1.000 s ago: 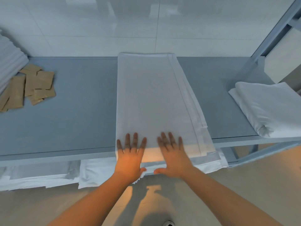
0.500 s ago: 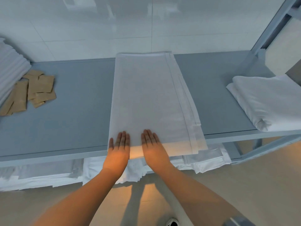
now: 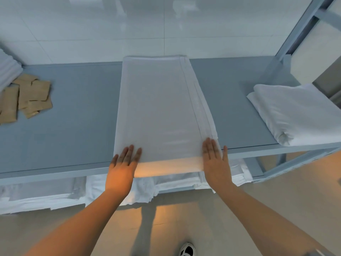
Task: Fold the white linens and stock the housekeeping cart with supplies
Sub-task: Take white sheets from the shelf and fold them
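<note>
A long white linen [image 3: 160, 108], folded into a narrow strip, lies across the grey shelf top [image 3: 73, 122] from the back edge to the front edge, where its near end hangs over. My left hand [image 3: 121, 167] lies flat on the near left corner of the linen, fingers straight. My right hand [image 3: 215, 159] presses flat on the near right corner, over the stacked hems. Both hands sit at the shelf's front edge, about a linen's width apart.
A folded white bundle [image 3: 295, 115] lies at the right end of the shelf. Brown paper packets [image 3: 27, 97] and a stack of white towels [image 3: 7, 71] sit at the left. More white linens [image 3: 55, 196] fill the lower shelf. A metal upright [image 3: 299, 30] rises at the right.
My hands have slid apart from the middle of the linen's near end out to its two corners. The view has shifted slightly closer to the shelf.
</note>
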### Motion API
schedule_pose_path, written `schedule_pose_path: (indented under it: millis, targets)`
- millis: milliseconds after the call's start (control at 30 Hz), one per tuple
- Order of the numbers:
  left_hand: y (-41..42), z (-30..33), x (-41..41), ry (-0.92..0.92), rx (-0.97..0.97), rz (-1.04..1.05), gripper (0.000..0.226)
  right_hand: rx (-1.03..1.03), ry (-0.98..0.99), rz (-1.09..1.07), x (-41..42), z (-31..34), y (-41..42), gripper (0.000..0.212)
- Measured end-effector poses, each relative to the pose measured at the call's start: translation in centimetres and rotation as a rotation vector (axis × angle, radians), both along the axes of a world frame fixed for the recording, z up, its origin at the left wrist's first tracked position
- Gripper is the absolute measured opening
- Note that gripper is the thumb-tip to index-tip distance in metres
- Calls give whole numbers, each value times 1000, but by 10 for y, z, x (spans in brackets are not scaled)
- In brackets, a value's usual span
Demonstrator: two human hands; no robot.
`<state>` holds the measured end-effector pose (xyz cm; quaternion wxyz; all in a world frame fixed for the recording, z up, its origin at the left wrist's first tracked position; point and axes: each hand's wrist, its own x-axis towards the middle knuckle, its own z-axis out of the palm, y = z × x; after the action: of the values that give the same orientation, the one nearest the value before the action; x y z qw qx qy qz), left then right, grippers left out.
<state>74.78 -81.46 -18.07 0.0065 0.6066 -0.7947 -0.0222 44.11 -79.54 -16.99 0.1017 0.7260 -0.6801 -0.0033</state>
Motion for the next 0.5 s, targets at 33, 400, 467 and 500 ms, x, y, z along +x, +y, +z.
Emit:
schedule_pose_path:
  millis: [33,400,467,500]
  targets:
    - [0,1,-1,-4,-5,5,99,2,15,73,6,0,-2,73]
    - [1,3,-1,-3,59,7,101,45,-127,171,7,-4,-10,74]
    - [8,3,-4,82,25,25,97,20,-147,176,5,-4,-8,72]
    - [13,3,-6,105,9,39,96,10,-155,183,4,-4,-7,69]
